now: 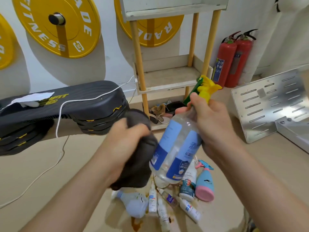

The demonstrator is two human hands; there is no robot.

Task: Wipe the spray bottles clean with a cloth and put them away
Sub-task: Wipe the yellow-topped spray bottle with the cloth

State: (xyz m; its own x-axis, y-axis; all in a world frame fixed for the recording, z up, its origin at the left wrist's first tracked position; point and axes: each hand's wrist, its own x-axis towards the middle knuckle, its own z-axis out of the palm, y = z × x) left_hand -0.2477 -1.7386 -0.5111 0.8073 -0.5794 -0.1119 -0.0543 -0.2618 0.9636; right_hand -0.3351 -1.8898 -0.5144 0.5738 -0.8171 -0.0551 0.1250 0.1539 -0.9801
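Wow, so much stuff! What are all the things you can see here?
spray bottle: 1, clear with blue label and yellow trigger, held up in the middle
cloth: 1, dark grey, against the spray bottle's side
floor bottles: several, white, pale blue and pink, piled on the stained floor below
weight plates: 3, yellow, on the wall
shelf: 1, white with yellow legs, against the wall
fire extinguishers: 2, red, right of the shelf
bench pad: 1, black, at left
cable: 1, white, draped over the bench pad
metal panel: 1, silver, slotted, at right
left grip: 1, bare hand, holds the cloth
right grip: 1, bare hand, holds the spray bottle's neck
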